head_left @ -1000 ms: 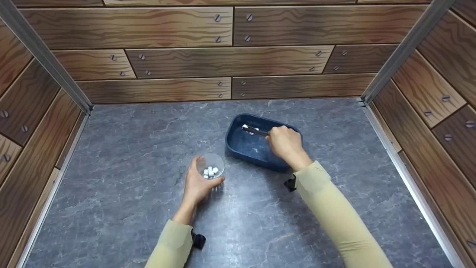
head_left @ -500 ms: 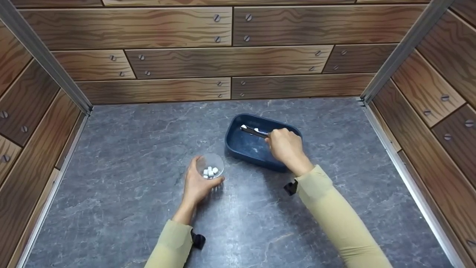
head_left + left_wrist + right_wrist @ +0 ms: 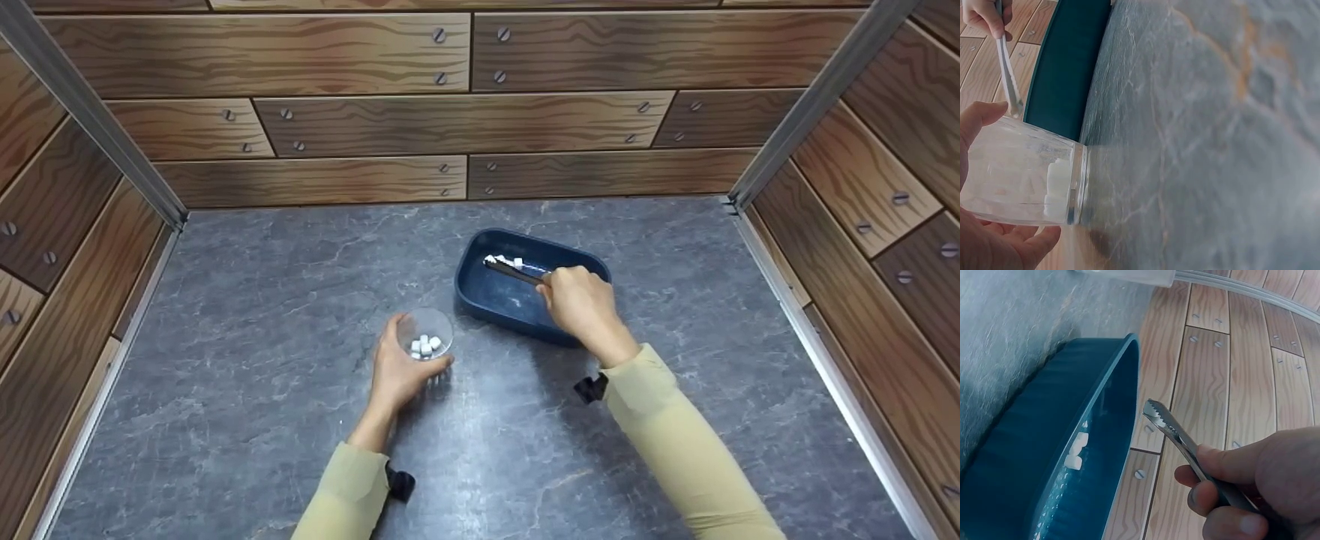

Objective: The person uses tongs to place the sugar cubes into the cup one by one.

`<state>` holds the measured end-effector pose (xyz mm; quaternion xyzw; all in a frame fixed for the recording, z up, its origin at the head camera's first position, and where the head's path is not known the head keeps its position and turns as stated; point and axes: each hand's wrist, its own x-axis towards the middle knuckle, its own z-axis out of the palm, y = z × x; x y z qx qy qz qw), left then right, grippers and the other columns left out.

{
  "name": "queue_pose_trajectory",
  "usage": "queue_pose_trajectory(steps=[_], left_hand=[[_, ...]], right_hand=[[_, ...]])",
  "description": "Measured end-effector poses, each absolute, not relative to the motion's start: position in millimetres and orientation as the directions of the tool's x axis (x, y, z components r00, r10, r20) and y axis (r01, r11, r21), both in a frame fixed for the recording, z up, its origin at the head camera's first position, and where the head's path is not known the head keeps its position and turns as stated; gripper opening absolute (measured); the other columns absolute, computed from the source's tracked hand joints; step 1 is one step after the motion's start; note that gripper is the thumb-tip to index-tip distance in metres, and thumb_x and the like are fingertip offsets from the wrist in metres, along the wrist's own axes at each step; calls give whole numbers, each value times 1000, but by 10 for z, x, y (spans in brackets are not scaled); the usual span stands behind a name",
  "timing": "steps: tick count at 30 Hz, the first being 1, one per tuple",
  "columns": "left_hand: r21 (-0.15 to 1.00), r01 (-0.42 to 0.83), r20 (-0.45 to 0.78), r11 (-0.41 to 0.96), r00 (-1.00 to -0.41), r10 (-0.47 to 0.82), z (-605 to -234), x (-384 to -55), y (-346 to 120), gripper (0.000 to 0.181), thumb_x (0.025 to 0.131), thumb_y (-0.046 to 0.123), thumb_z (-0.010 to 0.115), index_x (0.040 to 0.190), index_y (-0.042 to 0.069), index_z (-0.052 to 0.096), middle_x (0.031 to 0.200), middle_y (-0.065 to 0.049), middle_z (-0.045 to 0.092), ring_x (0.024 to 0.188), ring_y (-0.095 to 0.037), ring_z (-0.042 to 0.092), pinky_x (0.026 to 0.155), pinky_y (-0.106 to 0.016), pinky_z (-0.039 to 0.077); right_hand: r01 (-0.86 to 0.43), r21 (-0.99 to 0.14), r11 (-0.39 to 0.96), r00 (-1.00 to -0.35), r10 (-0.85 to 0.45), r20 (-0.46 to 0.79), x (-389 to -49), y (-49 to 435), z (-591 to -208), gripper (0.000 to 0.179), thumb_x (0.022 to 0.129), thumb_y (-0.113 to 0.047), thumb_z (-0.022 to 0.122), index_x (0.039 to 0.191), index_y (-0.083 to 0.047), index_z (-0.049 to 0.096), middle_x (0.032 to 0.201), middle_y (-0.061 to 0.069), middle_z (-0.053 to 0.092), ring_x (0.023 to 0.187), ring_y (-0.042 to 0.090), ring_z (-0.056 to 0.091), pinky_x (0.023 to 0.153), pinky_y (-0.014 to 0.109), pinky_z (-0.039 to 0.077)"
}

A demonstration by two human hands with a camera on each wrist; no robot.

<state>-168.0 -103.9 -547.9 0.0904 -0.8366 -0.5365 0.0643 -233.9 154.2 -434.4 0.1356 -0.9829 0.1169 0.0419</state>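
Observation:
My left hand holds a clear cup on the grey tabletop, fingers and thumb around its sides. Several white cubes lie at the bottom of the cup. In my right hand are metal tongs with serrated tips, gripped between thumb and fingers. The tongs reach over a dark blue bin, their tips above its rim in the right wrist view. A whitish patch shows between the tips; I cannot tell whether it is a cube. White cubes lie inside the bin, partly behind the tongs in the head view.
The bin stands right of the cup and slightly farther back on the marbled tabletop. Wood-patterned walls close off the back and both sides, with grey metal strips along the side edges.
My right hand has drawn slightly back and right, and the tongs have lifted with it, uncovering more of the cubes in the bin. My left hand and the cup have stayed in place.

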Motion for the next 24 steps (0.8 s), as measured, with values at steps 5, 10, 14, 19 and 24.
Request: queue_pose_trajectory(steps=[5, 10, 14, 19, 24], left_hand=[[907, -74, 23, 414, -974, -225, -5476, -1687, -1033, 101, 58, 25, 94, 141, 2, 42, 137, -23, 50, 125, -38, 47, 106, -46, 37], [909, -74, 23, 410, -974, -227, -5485, -1693, -1034, 101, 57, 25, 94, 141, 2, 42, 137, -23, 50, 125, -37, 47, 106, -46, 37], [911, -81, 16, 404, -973, -230, -5491, -1693, -1037, 101, 58, 25, 94, 142, 2, 42, 137, -22, 49, 125, -36, 47, 105, -46, 38], [910, -89, 6, 404, -973, -229, -5496, -1690, -1040, 102, 58, 26, 93, 143, 3, 41, 139, -22, 48, 126, -37, 46, 105, -46, 38], [912, -87, 4, 401, -975, -220, -5497, -1686, -1041, 103, 60, 26, 93, 144, 2, 39, 141, -22, 46, 128, -37, 45, 106, -47, 38]], right_hand=[[-286, -238, 928, -957, -265, 120, -2259, 1545, -4309, 25, 98, -22, 61, 79, -9, 72, 71, 9, 66, 57, 28, 60, 48, 43, 48], [-313, -245, 918, -947, -284, 147, -2172, 1542, -4270, 21, 97, -22, 63, 84, -10, 74, 72, 8, 67, 57, 27, 61, 47, 41, 47], [-345, -243, 907, -934, -308, 179, -2101, 1522, -4235, 28, 96, -21, 65, 69, -13, 64, 60, 3, 57, 51, 23, 54, 45, 38, 43], [-388, -248, 888, -916, -341, 212, -2006, 1475, -4193, 31, 95, -20, 66, 65, -14, 59, 56, 0, 50, 48, 19, 49, 43, 34, 40], [-422, -236, 875, -898, -368, 242, -1907, 1413, -4175, 24, 94, -19, 68, 70, -13, 65, 57, 0, 55, 50, 20, 53, 44, 36, 44]])
